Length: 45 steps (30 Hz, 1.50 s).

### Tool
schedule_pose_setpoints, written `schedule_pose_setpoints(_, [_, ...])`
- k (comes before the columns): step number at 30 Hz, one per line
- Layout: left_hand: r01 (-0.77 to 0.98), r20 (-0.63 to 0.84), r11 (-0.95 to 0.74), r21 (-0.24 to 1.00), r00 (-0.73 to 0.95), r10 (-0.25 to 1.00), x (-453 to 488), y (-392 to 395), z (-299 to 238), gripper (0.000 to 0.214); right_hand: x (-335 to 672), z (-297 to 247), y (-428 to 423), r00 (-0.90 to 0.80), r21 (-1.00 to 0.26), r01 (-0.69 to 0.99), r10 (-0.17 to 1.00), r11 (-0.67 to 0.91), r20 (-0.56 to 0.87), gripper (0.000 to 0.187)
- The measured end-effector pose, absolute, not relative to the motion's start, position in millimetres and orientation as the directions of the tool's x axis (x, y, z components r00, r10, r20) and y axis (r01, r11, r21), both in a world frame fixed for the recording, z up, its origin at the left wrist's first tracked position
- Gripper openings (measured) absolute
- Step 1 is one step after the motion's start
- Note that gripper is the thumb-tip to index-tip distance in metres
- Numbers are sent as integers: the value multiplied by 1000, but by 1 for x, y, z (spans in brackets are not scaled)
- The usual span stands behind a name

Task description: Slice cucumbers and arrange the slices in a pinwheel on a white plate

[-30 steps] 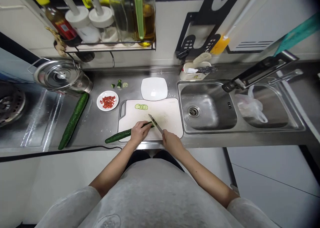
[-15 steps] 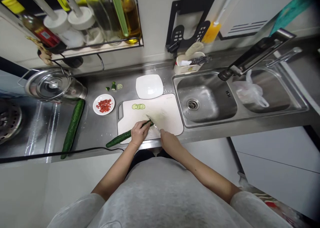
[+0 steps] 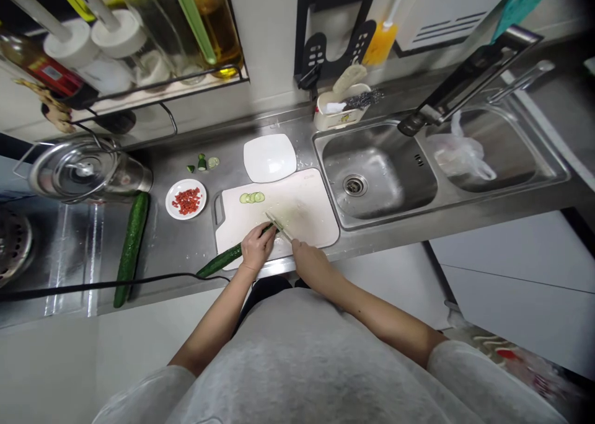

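Note:
My left hand (image 3: 257, 248) is closed over a long green cucumber (image 3: 220, 261), which lies slantwise across the lower left of a white cutting board (image 3: 309, 207). In my right hand (image 3: 310, 264) is a knife (image 3: 279, 227), its blade pointing up and left beside the cucumber's cut end. My fingers partly cover that end, so whether the blade touches it is hard to tell. Several thin cucumber slices (image 3: 252, 197) overlap in a short row near the board's upper left.
A white square plate (image 3: 269, 157) stands behind the board, a small plate of chopped red pieces (image 3: 186, 201) to its left. Another whole cucumber (image 3: 131, 250) lies beside a steel pot (image 3: 88, 168). A black cable (image 3: 158, 279) crosses the counter's front. The sink (image 3: 381, 176) is at right.
The camera view has shifted and tilted a little. The knife blade has turned slightly at the cucumber's end; both hands keep their holds.

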<state>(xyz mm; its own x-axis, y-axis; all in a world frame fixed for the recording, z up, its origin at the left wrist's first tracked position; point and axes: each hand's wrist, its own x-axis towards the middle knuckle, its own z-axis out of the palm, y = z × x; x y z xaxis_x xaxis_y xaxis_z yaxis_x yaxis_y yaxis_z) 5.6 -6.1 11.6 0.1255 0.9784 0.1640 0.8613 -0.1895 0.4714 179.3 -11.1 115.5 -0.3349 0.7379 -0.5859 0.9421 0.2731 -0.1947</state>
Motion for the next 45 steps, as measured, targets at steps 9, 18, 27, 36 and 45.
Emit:
schedule_pose_setpoints(9, [860, 133, -177, 478, 128, 983, 6, -7, 8, 26, 178, 116, -12, -341, -221, 940, 731, 260, -592, 28])
schedule_pose_setpoints(18, [875, 172, -204, 440, 140, 975, 7, -6, 10, 27, 176, 111, -12, -336, -229, 941, 745, 248, -577, 26])
schedule_pose_setpoints(27, [865, 165, -211, 456, 151, 975, 6, -7, 9, 26, 176, 108, -10, -335, -242, 941, 746, 236, -575, 27])
schedule_pose_setpoints(36, [853, 257, -282, 439, 181, 949, 4, -7, 2, 24, 174, 114, -6, -337, -238, 941, 738, 242, -585, 24])
schedule_pose_setpoints(45, [849, 380, -363, 384, 213, 900, 4, -7, -1, 22, 169, 112, -2, -334, -226, 942, 740, 247, -583, 26])
